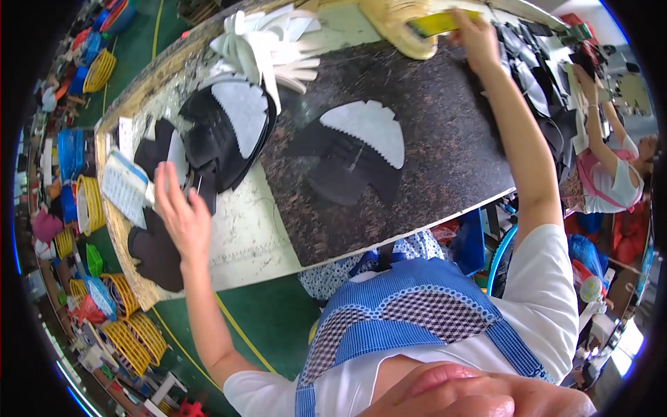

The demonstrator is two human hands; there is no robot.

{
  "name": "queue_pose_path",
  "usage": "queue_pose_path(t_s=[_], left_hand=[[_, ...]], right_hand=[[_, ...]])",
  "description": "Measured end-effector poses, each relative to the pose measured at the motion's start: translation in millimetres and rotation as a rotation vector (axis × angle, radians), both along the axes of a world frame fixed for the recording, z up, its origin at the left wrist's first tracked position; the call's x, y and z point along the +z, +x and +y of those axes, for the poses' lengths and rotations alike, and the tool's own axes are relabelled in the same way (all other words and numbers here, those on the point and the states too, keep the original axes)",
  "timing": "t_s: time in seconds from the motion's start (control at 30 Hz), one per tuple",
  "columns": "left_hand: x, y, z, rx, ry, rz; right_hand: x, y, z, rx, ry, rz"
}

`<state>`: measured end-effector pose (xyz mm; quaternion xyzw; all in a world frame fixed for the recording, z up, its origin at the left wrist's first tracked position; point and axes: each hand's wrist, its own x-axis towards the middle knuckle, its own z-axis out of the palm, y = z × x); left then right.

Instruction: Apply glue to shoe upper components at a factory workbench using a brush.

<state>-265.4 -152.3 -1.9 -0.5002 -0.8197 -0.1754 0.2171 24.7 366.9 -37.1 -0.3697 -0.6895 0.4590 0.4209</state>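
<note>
My right hand (478, 43) is stretched to the far side of the table, closed on a flat yellow tool (445, 23). The tool's tip is at a cream-coloured container (406, 35); its exact kind I cannot make out. My left hand (182, 217) hovers at or rests on black cut pieces (158, 254) on the left, fingers spread; contact is unclear. Beside it lies a stack of black pieces with a grey toothed-edge patch (240, 115). A similar black piece (340, 170) with a grey patch (368, 132) lies flat on the dark speckled board (451, 153).
White cut strips (260, 48) are heaped at the back left. A written-on card (126, 187) lies near the table's left edge. More black pieces (531, 83) are piled right of my right arm. Another person (611, 167) works at the right. Yellow baskets (135, 340) stand on the floor.
</note>
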Motion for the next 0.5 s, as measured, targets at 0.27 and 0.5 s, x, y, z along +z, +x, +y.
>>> queue_pose_path(t_s=[0.27,0.5], left_hand=[[-23,128,71,-0.745,-0.122,-0.309],[-47,141,76,-0.673,-0.106,-0.271]], right_hand=[[19,-47,-208,0.412,-0.499,0.024],[26,-75,-264,0.513,-0.07,-0.087]])
